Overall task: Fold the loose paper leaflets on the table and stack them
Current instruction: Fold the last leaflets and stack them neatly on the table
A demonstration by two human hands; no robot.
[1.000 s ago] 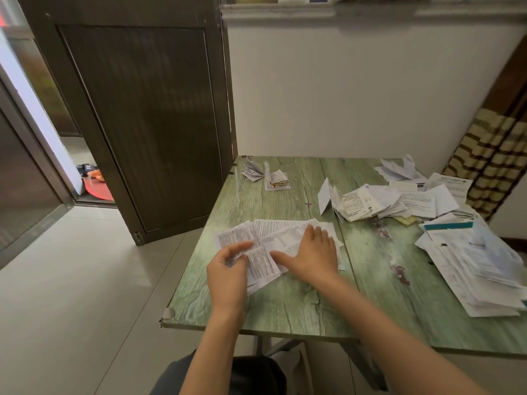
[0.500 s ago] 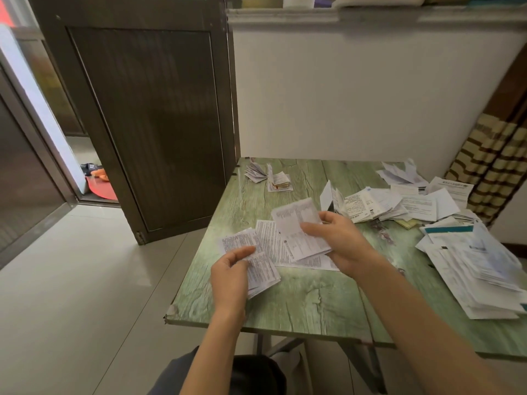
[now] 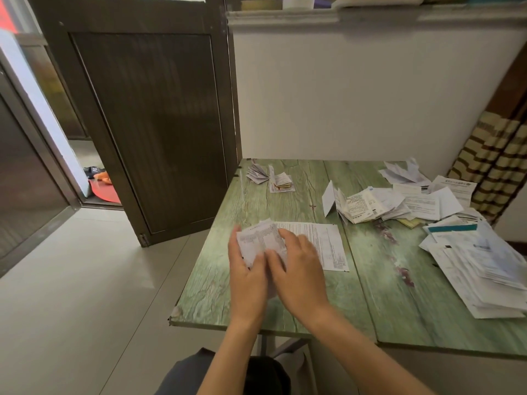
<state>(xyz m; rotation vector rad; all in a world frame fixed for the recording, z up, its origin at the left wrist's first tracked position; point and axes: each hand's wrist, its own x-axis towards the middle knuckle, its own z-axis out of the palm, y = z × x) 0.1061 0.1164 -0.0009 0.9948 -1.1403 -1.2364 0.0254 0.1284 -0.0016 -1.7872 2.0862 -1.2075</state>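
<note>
A printed paper leaflet lies partly folded at the near left of the green table. My left hand holds its left side from below, thumb up along the edge. My right hand lies over its right part, fingers curled on the fold. The leaflet's flat remainder spreads to the right on the table. Small stacks of folded leaflets sit at the far left corner. The hands hide the leaflet's lower part.
Loose leaflets lie heaped at the far middle and right, and a larger pile of papers covers the right edge. A dark door stands open left of the table. A white wall runs behind.
My right hand carried the lifted flap leftward and down onto the part under my left hand. Both hands now meet over the fold.
</note>
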